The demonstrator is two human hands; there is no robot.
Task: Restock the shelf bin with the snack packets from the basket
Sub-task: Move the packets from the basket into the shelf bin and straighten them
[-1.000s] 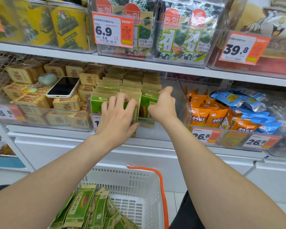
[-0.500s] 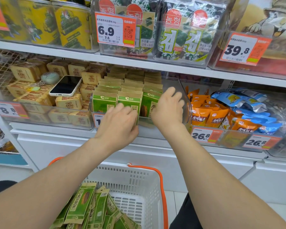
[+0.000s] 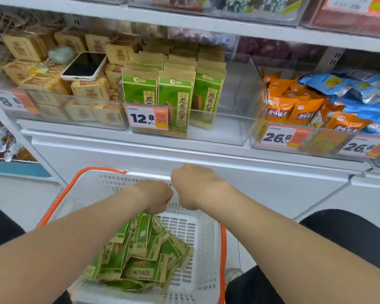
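the packets [image 3: 140, 249] lie heaped in the basket [image 3: 204, 233], below the shelf bin [image 3: 239, 102]. our left hand [image 3: 156, 198] grips the top edges of a bunch; our right hand [image 3: 193, 187] hangs curled beside it, nothing seen in it. we judge them light, soft, slippery: pinch the stiff top seals.

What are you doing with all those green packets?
A person is filling a clear shelf bin with green snack packets from a white basket. Right now both hands are over the basket. The left hand touches the top of the pile, its fingers hidden. The right hand is curled beside it, holding nothing visible. The shelved packets stand in three rows, with room left on the bin's right side.
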